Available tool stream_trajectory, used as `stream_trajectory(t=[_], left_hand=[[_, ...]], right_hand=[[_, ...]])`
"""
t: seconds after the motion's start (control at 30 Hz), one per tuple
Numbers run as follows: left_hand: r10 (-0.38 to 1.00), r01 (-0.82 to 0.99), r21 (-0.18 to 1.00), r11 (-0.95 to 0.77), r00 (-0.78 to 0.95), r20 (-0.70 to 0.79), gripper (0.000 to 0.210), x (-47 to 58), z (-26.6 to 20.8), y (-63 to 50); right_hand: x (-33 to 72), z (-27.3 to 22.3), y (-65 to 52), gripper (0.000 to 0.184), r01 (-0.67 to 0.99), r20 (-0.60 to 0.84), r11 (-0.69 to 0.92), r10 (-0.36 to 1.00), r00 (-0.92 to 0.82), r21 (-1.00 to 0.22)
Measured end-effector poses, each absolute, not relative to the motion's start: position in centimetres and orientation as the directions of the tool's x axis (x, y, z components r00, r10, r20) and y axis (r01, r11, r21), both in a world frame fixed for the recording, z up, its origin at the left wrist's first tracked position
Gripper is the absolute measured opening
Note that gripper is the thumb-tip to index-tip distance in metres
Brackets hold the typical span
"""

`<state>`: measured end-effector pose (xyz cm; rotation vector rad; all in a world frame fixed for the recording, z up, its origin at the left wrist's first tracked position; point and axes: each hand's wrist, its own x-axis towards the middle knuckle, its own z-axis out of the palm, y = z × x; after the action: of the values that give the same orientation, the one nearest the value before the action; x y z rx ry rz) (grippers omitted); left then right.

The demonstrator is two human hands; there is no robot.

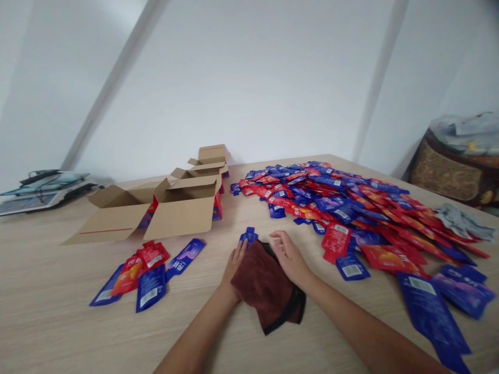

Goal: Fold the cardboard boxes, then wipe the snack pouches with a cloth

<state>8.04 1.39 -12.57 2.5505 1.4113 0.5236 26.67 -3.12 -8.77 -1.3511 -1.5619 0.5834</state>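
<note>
A brown cloth (261, 283) with black edging lies crumpled on the table between my hands. From under its far edge sticks the top of a blue pouch (249, 235). My left hand (233, 271) lies flat at the cloth's left side, fingers stretched out and fingertips by the pouch. At the cloth's right side is my right hand (290, 258), its fingers loosely bent and apart, with no clear grip on the cloth. Most of the pouch is hidden by the cloth.
Several open cardboard boxes (181, 210) stand at the left back. Nearer lies a small group of red and blue pouches (152, 285). A large pile of pouches (312, 192) spreads over the right side, with grey gloves (463, 221) on it. A scale-like device (42, 195) sits far left.
</note>
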Motion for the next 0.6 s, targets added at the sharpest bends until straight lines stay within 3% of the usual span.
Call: stream_trajectory(t=[0.13,0.2,0.33,0.43,0.53,0.6], left_hand=[[0.882,0.867,0.177,-0.466,0.440,0.171,0.047,7.3,-12.4,1.9],[0.912,0.904,0.164,-0.395,0.364,0.191,0.043,6.7,-11.7,2.1],[0.880,0.832,0.294,-0.470,0.419,0.222,0.040,6.1,-10.2,1.7],[0.827,0.678,0.480,-0.557,0.505,0.248,0.046,6.8,-10.0,1.0],[0.824,0.541,0.655,-0.526,0.514,0.237,0.062,7.9,-10.6,0.4],[0.827,0.471,0.720,-0.509,0.498,0.259,0.071,8.5,-10.9,0.1]], right_hand=[[24.5,-8.1,-5.5,0.082,0.735,0.195,0.427,0.903,-0.384,-0.528],[24.1,-8.3,-5.9,0.084,0.797,0.099,0.436,0.894,-0.437,-0.418],[25.2,-8.8,-4.6,0.048,0.845,0.137,0.385,0.923,-0.360,-0.371],[27.5,-8.7,-3.0,0.045,0.844,0.266,0.319,0.939,-0.220,-0.430],[29.3,-8.0,-2.2,0.044,0.821,0.436,0.253,0.900,-0.005,-0.512],[29.1,-7.7,-2.6,0.041,0.813,0.505,0.270,0.862,0.034,-0.516]])
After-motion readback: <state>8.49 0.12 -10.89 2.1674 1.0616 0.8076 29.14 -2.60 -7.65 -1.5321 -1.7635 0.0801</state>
